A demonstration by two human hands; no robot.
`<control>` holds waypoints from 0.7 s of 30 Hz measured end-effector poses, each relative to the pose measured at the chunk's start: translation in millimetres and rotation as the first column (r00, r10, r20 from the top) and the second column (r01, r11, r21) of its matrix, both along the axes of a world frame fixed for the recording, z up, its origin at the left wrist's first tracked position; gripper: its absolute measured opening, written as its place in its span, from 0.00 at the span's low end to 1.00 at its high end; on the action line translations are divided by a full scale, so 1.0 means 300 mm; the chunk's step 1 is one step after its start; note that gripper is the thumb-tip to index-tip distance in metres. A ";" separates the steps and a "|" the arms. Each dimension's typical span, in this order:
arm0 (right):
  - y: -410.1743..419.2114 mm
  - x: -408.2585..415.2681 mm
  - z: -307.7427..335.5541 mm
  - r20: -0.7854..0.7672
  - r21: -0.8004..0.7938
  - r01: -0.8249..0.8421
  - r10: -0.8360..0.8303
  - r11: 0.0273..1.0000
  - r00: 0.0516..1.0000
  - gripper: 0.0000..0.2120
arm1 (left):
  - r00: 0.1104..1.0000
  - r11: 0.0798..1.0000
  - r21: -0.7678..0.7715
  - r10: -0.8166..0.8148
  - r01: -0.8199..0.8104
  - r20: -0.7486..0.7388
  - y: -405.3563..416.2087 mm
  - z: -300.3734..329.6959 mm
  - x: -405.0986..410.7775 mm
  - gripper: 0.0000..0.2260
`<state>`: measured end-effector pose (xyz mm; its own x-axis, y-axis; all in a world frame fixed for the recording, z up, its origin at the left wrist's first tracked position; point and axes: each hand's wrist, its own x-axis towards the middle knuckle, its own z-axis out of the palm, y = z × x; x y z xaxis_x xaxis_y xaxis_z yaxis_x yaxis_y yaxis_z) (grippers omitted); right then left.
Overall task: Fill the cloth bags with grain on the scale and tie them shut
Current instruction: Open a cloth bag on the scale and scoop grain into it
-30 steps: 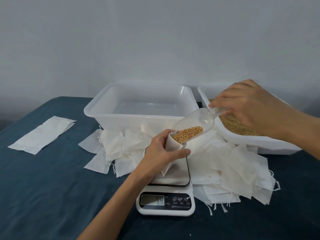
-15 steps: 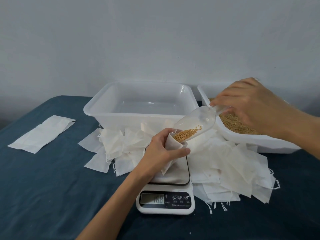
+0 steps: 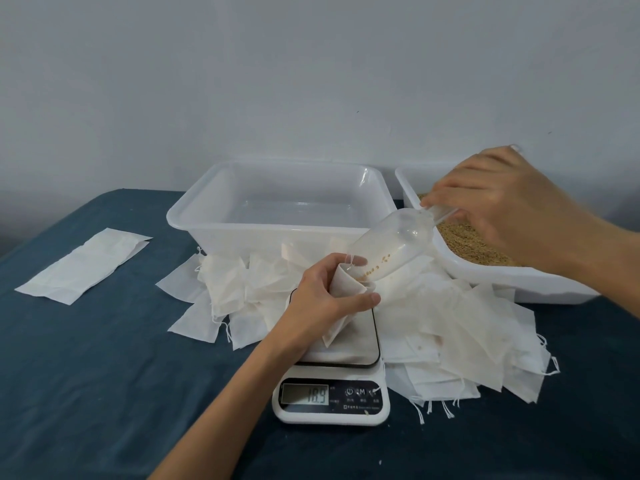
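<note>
The bag (image 3: pixel 341 299) stands on the scale (image 3: pixel 332 386), its mouth held up and open. The left hand (image 3: pixel 323 299) grips it, fingers curled behind the cloth and the thumb pressed across the front below the mouth. The bag's lower end hangs down to the steel plate of the scale. The display reads 18.9.

A clear scoop (image 3: pixel 391 244) is tilted steeply down, its lip touching the bag's mouth. Only a few grains (image 3: pixel 375 266) remain inside it, strung along the lower wall toward the lip. The right hand (image 3: pixel 498 209) pinches the scoop's handle from above, fingers bent round it, with the wrist over the grain tray.

That tray (image 3: pixel 502 282), white, sits at the right on the counter (image 3: pixel 86 358) and holds a bed of tan grain (image 3: pixel 471 244). Left of it, just beside, is a clear tub (image 3: pixel 277 230), behind the scale.

Loose bags (image 3: pixel 460 327) lie in a heap between the tub and the scale and spread to the right, overlapping one another, their drawstrings trailing at the near edge. More of them lie left of the scale, in front of the tub. A flat white sheet (image 3: pixel 83 265) lies well apart at the far left of the dark blue cloth that covers the counter.
</note>
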<state>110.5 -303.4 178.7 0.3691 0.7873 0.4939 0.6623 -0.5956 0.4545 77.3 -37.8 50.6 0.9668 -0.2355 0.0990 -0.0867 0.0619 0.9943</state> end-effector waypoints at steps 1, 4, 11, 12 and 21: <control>0.000 0.001 0.000 0.014 -0.005 -0.013 0.013 1.000 1.000 0.13 | 1.000 1.000 -0.002 -0.003 0.003 0.000 0.002 0.002 0.000 0.22; 0.000 0.000 0.001 0.067 -0.026 -0.032 0.033 0.999 0.997 0.12 | 1.000 1.000 -0.009 -0.007 0.007 0.003 0.008 0.009 0.001 0.19; -0.003 0.006 -0.014 0.100 -0.024 -0.014 0.016 1.000 0.995 0.14 | 1.000 0.998 -0.061 -0.007 0.008 0.015 0.026 0.020 0.006 0.18; -0.004 0.005 -0.016 0.096 -0.025 -0.009 0.011 1.000 0.995 0.14 | 1.000 0.998 -0.058 -0.006 0.007 0.018 0.028 0.019 0.007 0.18; -0.068 0.005 -0.039 -0.064 0.145 0.098 -0.090 0.985 0.994 0.14 | 0.999 1.000 0.012 -0.021 0.021 0.046 0.044 0.012 0.015 0.19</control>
